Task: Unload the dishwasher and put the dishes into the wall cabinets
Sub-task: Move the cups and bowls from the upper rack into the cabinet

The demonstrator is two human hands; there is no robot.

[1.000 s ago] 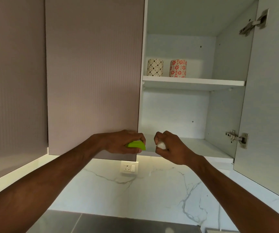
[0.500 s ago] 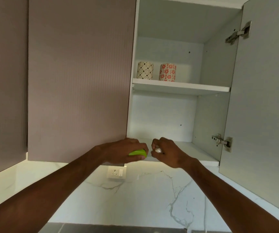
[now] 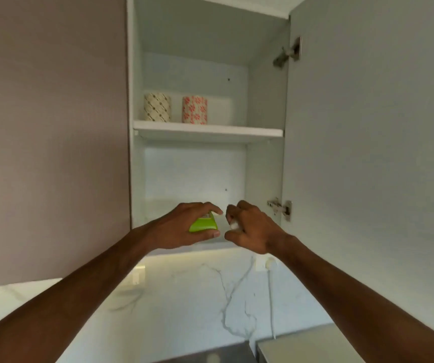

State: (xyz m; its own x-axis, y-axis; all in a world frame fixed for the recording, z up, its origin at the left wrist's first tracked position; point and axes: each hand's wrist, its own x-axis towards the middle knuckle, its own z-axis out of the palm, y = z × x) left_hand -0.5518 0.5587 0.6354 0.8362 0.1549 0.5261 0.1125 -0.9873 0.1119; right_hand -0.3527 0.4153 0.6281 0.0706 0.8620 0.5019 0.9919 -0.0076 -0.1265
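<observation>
My left hand [image 3: 184, 226] grips a lime-green dish [image 3: 203, 225] at the front edge of the open wall cabinet's bottom shelf [image 3: 210, 246]. Just to its right, my right hand [image 3: 249, 226] curls round a small white object [image 3: 234, 225], mostly hidden by the fingers. Both hands are raised side by side, nearly touching. On the middle shelf [image 3: 208, 132] stand two patterned cups, a cream one with dark dots [image 3: 157, 106] and one with red flowers [image 3: 195, 110].
The cabinet door [image 3: 367, 153] hangs open to the right with two metal hinges [image 3: 280, 208]. A closed mauve door [image 3: 51, 127] is on the left. Below is a marble backsplash [image 3: 210, 310] with wall sockets [image 3: 264, 263] and a hanging cable.
The view has shifted right and closer to the cabinet. Both hands have risen from below the bottom shelf's edge into its opening, still holding the green dish and the white object.
</observation>
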